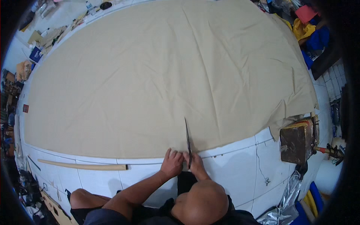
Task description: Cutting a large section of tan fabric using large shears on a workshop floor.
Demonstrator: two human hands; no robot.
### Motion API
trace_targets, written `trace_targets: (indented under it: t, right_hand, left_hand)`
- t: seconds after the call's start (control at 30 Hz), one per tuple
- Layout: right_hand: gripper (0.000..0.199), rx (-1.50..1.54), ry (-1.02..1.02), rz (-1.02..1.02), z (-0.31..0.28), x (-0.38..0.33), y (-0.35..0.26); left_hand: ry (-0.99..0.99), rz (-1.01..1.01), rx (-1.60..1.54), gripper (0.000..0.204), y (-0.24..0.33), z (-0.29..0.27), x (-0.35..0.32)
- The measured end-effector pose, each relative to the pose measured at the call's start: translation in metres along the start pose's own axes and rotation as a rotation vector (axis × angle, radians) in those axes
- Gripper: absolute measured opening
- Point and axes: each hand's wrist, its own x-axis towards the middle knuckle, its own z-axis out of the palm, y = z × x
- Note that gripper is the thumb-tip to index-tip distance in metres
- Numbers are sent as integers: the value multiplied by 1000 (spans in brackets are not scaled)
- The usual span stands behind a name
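A large sheet of beige fabric (123,93) lies spread over the white tiled floor, with creases running through its middle and right side. My right hand (197,167) is closed around the handles of dark scissors (188,139) at the near edge of the fabric. Their long blades point away from me over the cloth; whether they are spread cannot be made out. Close beside it on the left, my left hand (172,164) has its fingers curled at the fabric's near edge, seemingly pinching it.
A cardboard tube (82,165) lies on the tiles left of me. On the right, a worn brown block (296,144) stands against the bunched fabric corner. Silver foil sheeting (287,198) sits at lower right; coloured cloths (305,28) pile up at far right. A plastic bottle (90,8) stands far left.
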Motion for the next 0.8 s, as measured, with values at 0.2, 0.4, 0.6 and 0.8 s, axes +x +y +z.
trace_targets:
  t: [0.2,0.4,0.6,0.8]
  right_hand:
    - [47,97,-72,86,8,25,-33]
    - [45,165,-79,132,10,21,-35]
    - [51,123,-125,129,9,67,-45]
    - [51,-62,-2,-19,15,78,-20]
  left_hand:
    - [-78,-128,6,49,6,4,-10]
    - [-156,-121,1,51,6,-2,-10]
    - [-155,-136,-39,56,10,-2,-10]
    - [-178,-147,-66,60,11,-4,-7]
